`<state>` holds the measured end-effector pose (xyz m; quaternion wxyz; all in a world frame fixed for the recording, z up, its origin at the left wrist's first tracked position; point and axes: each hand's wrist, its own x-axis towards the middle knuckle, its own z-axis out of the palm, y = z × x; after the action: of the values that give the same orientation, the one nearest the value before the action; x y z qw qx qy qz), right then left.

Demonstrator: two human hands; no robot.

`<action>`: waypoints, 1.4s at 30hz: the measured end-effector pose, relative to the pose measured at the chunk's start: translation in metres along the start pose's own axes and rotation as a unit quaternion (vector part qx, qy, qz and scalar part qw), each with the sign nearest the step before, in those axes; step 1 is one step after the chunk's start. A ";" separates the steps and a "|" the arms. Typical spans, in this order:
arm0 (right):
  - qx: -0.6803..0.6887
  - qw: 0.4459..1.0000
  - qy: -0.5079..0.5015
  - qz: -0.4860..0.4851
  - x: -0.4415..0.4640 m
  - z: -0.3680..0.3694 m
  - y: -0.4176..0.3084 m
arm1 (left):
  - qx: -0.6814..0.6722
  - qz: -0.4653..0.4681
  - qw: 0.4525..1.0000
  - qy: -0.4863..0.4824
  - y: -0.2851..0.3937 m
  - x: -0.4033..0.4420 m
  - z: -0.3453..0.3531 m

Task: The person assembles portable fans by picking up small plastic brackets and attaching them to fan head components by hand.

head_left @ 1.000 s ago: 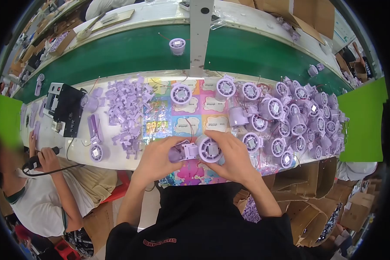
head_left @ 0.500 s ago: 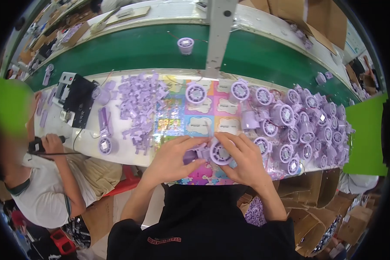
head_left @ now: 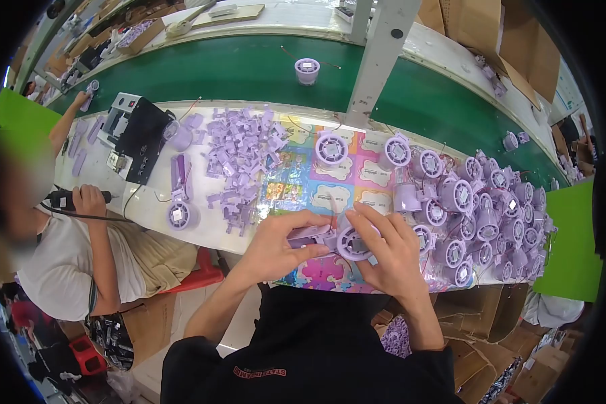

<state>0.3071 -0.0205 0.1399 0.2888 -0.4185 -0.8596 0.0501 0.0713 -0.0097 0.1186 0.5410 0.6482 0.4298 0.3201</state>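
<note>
At the near edge of the white table, over a printed sheet: lilac unit, clamped in both hands. Right hand grips its round, slot-faced housing; left hand pinches the slimmer arm.

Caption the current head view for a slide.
Left hand and right hand hold lilac parts over a patterned mat, near clustered round units.

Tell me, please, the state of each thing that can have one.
Purple unit: gripped between left hand and right hand
Small purple brackets: loose, heaped
Housings at right: crowded, tilted various ways
Housing on green strip: standing, face up
Black tool: held in co-worker's hand
Black machine: on or off, cannot tell
</note>
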 end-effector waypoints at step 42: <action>0.146 0.989 -0.003 -0.019 0.064 0.165 -0.027 | 0.034 -0.018 0.936 0.350 -0.027 0.198 -0.213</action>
<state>0.1683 0.0355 0.0409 0.3450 -0.3552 -0.8518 0.1713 -0.0375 0.2615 0.1272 0.3399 0.5056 0.6137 0.5022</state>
